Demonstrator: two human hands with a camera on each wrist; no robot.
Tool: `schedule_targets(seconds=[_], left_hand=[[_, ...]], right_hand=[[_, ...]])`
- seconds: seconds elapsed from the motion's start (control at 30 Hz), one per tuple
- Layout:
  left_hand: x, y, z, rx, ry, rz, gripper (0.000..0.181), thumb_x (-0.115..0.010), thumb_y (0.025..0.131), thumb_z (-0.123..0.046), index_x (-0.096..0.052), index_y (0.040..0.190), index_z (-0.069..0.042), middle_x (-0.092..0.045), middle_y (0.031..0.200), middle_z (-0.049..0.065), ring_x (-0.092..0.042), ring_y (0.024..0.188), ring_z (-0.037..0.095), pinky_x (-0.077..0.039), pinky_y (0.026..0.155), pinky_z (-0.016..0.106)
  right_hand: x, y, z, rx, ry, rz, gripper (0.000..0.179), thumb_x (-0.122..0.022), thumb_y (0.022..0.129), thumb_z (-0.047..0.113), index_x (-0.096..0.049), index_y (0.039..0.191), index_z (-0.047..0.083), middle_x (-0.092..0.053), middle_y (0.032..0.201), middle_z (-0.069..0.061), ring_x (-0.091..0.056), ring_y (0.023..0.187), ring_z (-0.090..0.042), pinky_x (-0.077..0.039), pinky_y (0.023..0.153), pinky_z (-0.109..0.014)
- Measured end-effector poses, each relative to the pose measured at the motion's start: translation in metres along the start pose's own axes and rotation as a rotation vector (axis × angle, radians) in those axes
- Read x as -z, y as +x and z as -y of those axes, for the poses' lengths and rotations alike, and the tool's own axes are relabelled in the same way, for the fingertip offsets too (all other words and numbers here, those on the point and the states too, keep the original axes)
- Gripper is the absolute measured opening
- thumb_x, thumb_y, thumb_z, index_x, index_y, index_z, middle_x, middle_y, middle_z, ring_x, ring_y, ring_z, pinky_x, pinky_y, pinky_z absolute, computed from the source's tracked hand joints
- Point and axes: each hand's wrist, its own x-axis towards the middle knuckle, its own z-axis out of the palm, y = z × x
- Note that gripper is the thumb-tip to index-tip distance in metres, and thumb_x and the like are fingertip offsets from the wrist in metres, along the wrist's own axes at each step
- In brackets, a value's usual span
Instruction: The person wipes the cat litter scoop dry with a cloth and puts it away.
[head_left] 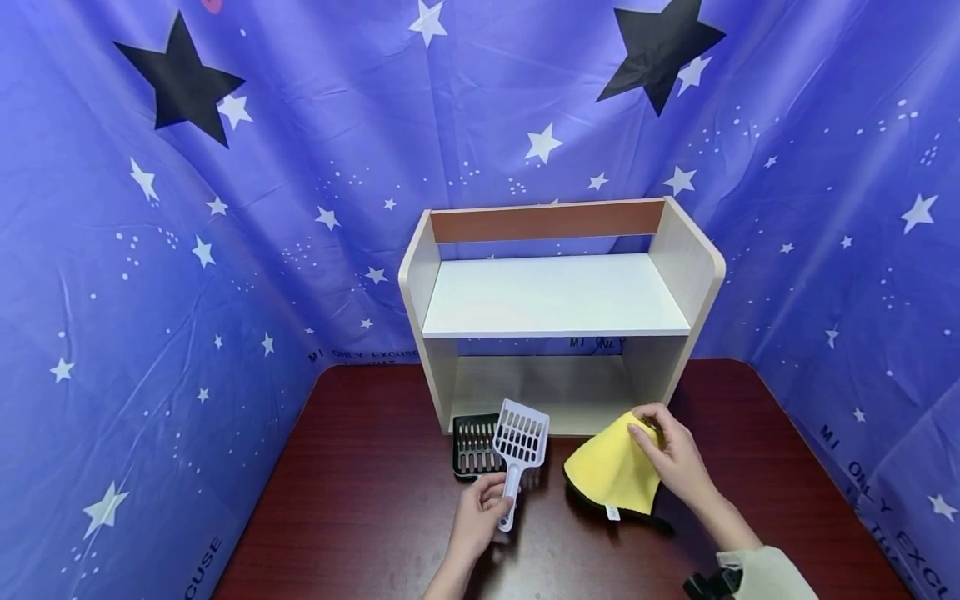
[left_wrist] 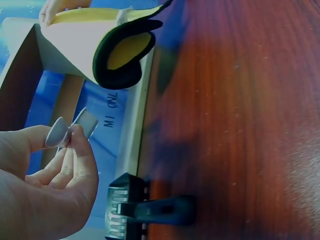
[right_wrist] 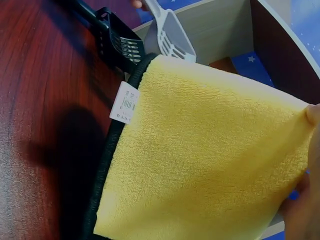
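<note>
My left hand (head_left: 480, 512) grips a pale grey slotted litter scoop (head_left: 521, 433) by its handle, with the slotted head tilted up toward the shelf. Partly behind it, a black slotted scoop (head_left: 475, 444) lies on the table, its dark handle (left_wrist: 165, 210) showing in the left wrist view. My right hand (head_left: 675, 458) pinches a yellow cloth (head_left: 615, 467) at its top. The cloth hangs in a cone shape, with dark edging and a white tag (right_wrist: 124, 103) along its lower border. In the right wrist view the cloth covers much of the shelf behind.
A two-level shelf unit (head_left: 555, 296) with pale side panels stands at the back of the dark red wooden table (head_left: 352, 500). Blue star-patterned curtains (head_left: 315, 208) enclose the table at the back and both sides. A dark band (head_left: 712, 583) sits at my right sleeve.
</note>
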Motion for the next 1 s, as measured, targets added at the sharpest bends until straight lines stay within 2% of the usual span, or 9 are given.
schedule_targets(seconds=[0.07,0.2,0.33,0.37,0.53,0.67,0.77,0.87,1.0], left_hand=[[0.001,0.001,-0.003,-0.009,-0.006,0.003,0.040,-0.064,0.086,0.006,-0.057,0.124,0.015,-0.067,0.114,0.033,-0.070,0.090,0.016,-0.054,0.074,0.016],[0.004,0.002,-0.008,-0.018,-0.014,0.012,0.041,-0.064,0.086,0.006,-0.057,0.125,0.015,-0.067,0.115,0.034,-0.070,0.089,0.012,-0.054,0.075,0.015],[0.005,0.002,-0.015,-0.021,-0.046,0.029,0.042,-0.063,0.087,0.006,-0.054,0.127,0.018,-0.065,0.116,0.037,-0.069,0.083,0.003,-0.055,0.075,0.015],[0.006,0.002,-0.017,-0.019,-0.054,0.034,0.043,-0.063,0.087,0.007,-0.053,0.127,0.018,-0.064,0.117,0.038,-0.068,0.081,0.000,-0.055,0.075,0.015],[0.009,0.002,-0.024,-0.029,-0.067,0.058,0.044,-0.062,0.088,0.006,-0.051,0.129,0.020,-0.061,0.118,0.041,-0.073,0.080,0.013,-0.056,0.071,0.017],[0.012,0.001,-0.028,-0.030,-0.067,0.072,0.045,-0.061,0.089,0.006,-0.050,0.130,0.019,-0.060,0.119,0.043,-0.073,0.077,0.013,-0.056,0.068,0.017],[0.014,0.001,-0.030,-0.035,-0.061,0.088,0.044,-0.060,0.089,0.006,-0.050,0.131,0.018,-0.059,0.120,0.044,-0.072,0.074,0.006,-0.055,0.066,0.016],[0.016,0.001,-0.033,-0.048,-0.054,0.093,0.043,-0.059,0.090,0.007,-0.051,0.131,0.017,-0.058,0.120,0.045,-0.070,0.072,0.003,-0.055,0.064,0.015],[0.018,0.000,-0.038,-0.061,-0.049,0.089,0.043,-0.060,0.090,0.006,-0.051,0.131,0.017,-0.058,0.120,0.045,-0.069,0.071,0.001,-0.053,0.063,0.014]], right_hand=[[-0.001,0.001,0.003,0.031,-0.034,0.016,0.032,-0.066,0.078,-0.021,-0.060,0.102,-0.001,-0.063,0.096,-0.002,-0.052,0.095,0.010,-0.039,0.083,-0.005],[-0.001,0.003,0.008,0.073,-0.057,0.079,0.026,-0.066,0.086,-0.010,-0.059,0.106,0.006,-0.062,0.095,-0.003,-0.051,0.088,0.006,-0.039,0.078,-0.009],[-0.004,0.005,0.012,0.055,-0.030,0.128,0.015,-0.063,0.094,0.002,-0.058,0.106,0.009,-0.060,0.091,-0.001,-0.049,0.081,0.003,-0.039,0.070,-0.012],[-0.005,0.005,0.014,0.048,-0.018,0.138,0.014,-0.062,0.095,0.001,-0.057,0.106,0.009,-0.059,0.091,-0.001,-0.049,0.080,0.002,-0.039,0.069,-0.013],[-0.006,0.006,0.021,0.033,0.062,0.238,0.026,-0.059,0.092,-0.009,-0.053,0.113,0.006,-0.057,0.098,-0.003,-0.048,0.083,0.000,-0.039,0.070,-0.014],[-0.005,0.007,0.027,0.071,0.088,0.297,0.043,-0.059,0.083,-0.016,-0.050,0.121,0.003,-0.057,0.109,-0.005,-0.049,0.092,-0.002,-0.040,0.076,-0.012],[-0.004,0.010,0.030,0.109,0.068,0.299,0.053,-0.060,0.075,-0.019,-0.051,0.122,0.003,-0.059,0.112,-0.005,-0.050,0.095,-0.002,-0.040,0.079,-0.012],[-0.005,0.015,0.033,0.136,0.047,0.273,0.053,-0.064,0.076,-0.019,-0.055,0.122,0.004,-0.065,0.109,-0.006,-0.055,0.095,-0.001,-0.041,0.080,-0.010],[-0.005,0.020,0.034,0.123,0.033,0.227,0.051,-0.072,0.078,-0.016,-0.062,0.122,0.006,-0.074,0.104,-0.007,-0.062,0.096,0.005,-0.046,0.079,-0.006]])
